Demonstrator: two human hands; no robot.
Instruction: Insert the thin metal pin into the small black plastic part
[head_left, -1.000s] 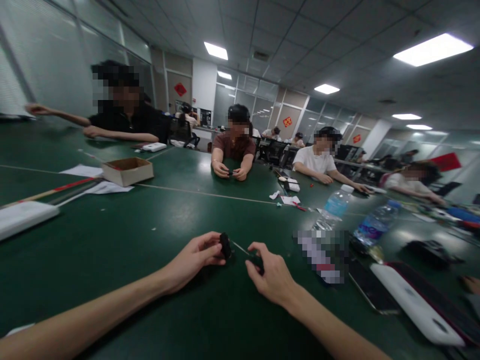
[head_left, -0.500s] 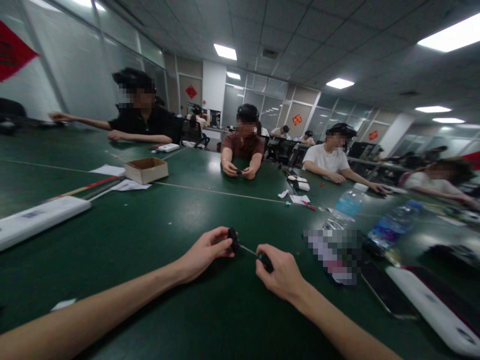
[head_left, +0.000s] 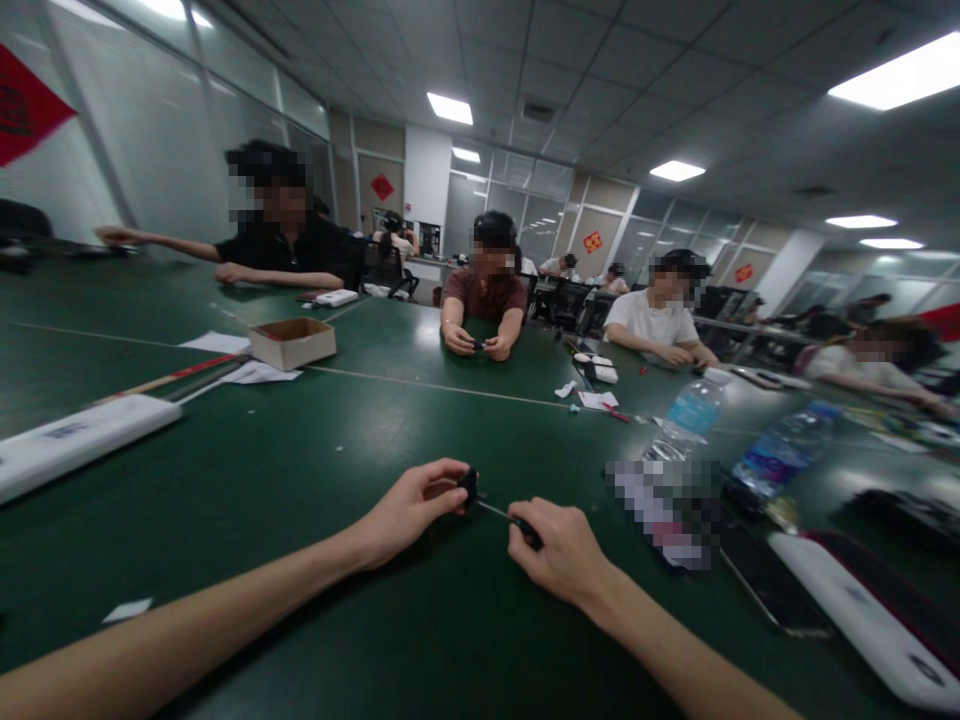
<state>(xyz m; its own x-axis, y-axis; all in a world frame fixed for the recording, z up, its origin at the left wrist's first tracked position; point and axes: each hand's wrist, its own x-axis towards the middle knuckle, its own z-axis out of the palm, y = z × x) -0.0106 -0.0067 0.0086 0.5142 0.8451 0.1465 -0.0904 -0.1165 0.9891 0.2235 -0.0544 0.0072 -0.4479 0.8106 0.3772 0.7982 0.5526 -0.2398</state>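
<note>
My left hand pinches a small black part just above the green table. My right hand is closed around the dark handle of a thin screwdriver. The metal shaft runs from my right fist up-left into the black part. Both forearms reach in from the bottom edge. The two hands sit close together, a short gap between them.
Two water bottles lie at right, beside a phone and a white case. A cardboard box and papers sit at far left, with a white bar. Several other people work across the table.
The view has turned left since a second ago. My hands stay joined on the part and screwdriver, with the right hand shifted slightly closer to the left.
</note>
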